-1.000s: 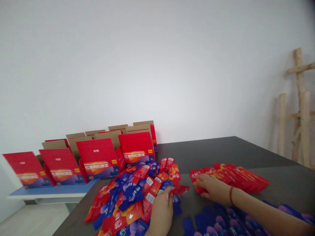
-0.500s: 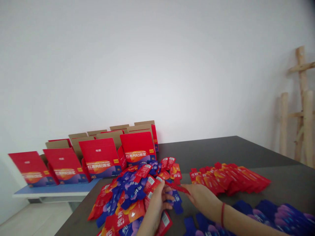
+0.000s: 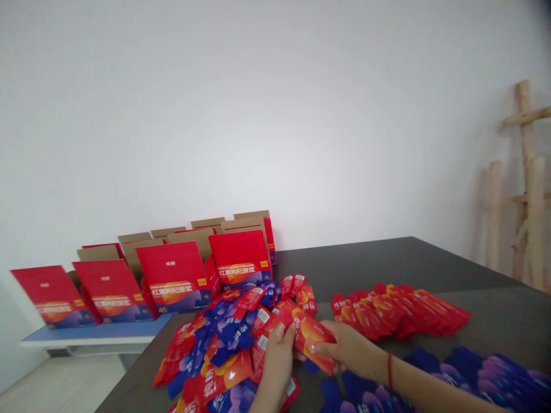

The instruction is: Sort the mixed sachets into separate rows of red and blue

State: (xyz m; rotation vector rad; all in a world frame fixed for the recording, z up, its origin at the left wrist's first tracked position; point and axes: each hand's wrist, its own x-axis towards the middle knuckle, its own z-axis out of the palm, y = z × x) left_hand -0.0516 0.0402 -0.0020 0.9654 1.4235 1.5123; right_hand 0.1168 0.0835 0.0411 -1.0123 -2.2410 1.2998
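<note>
My left hand (image 3: 278, 355) and my right hand (image 3: 350, 351) both grip one red sachet (image 3: 312, 338), held a little above the dark table (image 3: 387, 261). The left fingers pinch its left end and the right fingers close on its right side. Below and left of it lies a loose pile of red and blue sachets (image 3: 228, 344). To the right, a row of red sachets (image 3: 400, 312) lies overlapped on the table. A row of blue sachets (image 3: 473, 378) runs along the near right edge, under my right forearm.
Several open red cartons (image 3: 172, 275) with brown flaps stand at the table's far left corner and on a low white shelf (image 3: 86, 338). A wooden rack (image 3: 523, 189) leans at the right wall. A white wall fills the back.
My right hand left the red row and came left to meet the left hand. The red sachet has turned from edge-on to face up and is now held by both hands.
</note>
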